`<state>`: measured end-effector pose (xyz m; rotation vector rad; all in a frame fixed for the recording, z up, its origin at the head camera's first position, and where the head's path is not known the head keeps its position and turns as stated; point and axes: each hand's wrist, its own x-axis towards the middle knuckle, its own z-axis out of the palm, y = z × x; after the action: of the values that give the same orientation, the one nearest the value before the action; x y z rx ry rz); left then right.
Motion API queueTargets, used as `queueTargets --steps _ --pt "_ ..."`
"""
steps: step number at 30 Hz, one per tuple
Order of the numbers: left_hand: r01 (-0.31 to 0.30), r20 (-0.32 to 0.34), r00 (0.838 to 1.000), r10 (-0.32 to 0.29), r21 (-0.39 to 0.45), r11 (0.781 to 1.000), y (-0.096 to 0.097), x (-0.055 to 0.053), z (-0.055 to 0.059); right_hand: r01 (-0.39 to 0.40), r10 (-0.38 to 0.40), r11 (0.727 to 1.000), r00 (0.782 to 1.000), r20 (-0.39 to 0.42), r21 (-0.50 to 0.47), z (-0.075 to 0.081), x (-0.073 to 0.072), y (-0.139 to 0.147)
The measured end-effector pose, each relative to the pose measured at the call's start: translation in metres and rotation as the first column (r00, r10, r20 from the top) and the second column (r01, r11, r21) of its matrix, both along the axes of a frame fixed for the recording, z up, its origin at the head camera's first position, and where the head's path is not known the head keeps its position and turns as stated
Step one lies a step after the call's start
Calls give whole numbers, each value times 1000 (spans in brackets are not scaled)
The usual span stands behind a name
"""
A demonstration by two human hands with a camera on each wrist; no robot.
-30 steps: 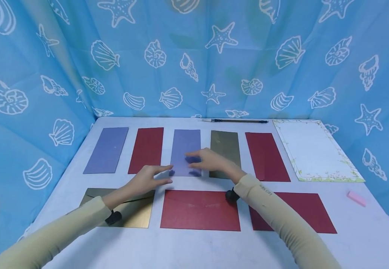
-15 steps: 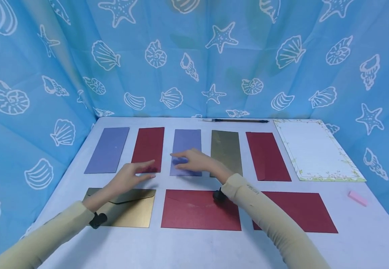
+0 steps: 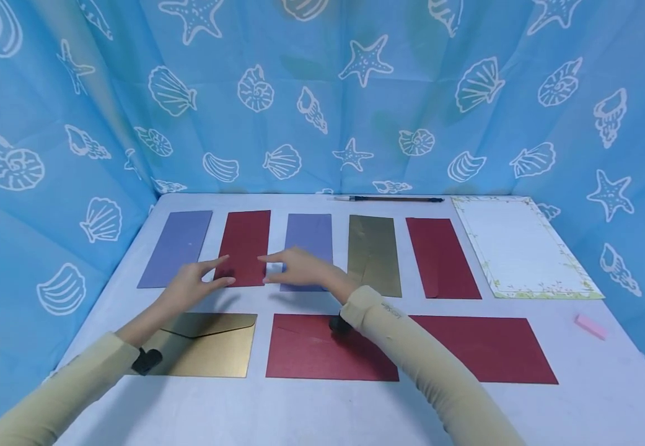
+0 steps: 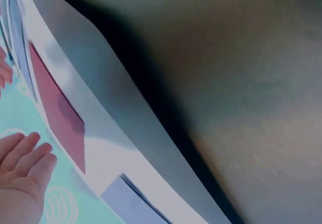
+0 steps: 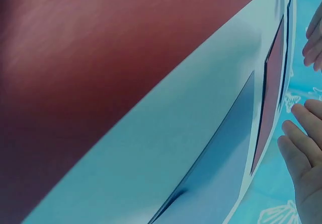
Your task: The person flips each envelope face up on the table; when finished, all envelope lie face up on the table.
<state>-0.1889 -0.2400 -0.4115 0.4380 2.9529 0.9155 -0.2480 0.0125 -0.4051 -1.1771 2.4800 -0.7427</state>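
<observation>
My left hand (image 3: 188, 286) hovers at the left lower edge of a red envelope (image 3: 246, 238) in the back row, fingers extended. Facing it from the right, my right hand (image 3: 302, 267) is held over the middle purple envelope (image 3: 308, 230), fingertips reaching the red one's right edge. Neither hand holds anything; whether fingertips touch the paper cannot be told. Another purple envelope (image 3: 177, 244) lies just left. Below my left wrist is a gold envelope (image 3: 222, 347) with its flap line showing. A wide red envelope (image 3: 305, 347) lies under my right wrist, filling much of the right wrist view.
Farther right lie an olive-gold envelope (image 3: 372, 251), a red envelope (image 3: 442, 257) and a wide red one (image 3: 495, 347), partly behind my right sleeve. A brush (image 3: 397, 199) lies along the back edge. Bordered paper (image 3: 523, 248) and a pink eraser (image 3: 591, 326) are at right.
Both hands have moved left together, from the middle purple envelope to the red one beside it. The envelopes have stayed where they were.
</observation>
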Motion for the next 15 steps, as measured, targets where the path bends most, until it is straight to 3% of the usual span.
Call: queueTargets --steps 9,15 --pt "-71 83 994 77 -74 995 -13 -7 -6 -6 5 996 1000 13 87 2 1 -21" --pt "-92 89 991 104 -130 987 -14 -10 -14 5 -12 989 999 51 148 1 1 -28"
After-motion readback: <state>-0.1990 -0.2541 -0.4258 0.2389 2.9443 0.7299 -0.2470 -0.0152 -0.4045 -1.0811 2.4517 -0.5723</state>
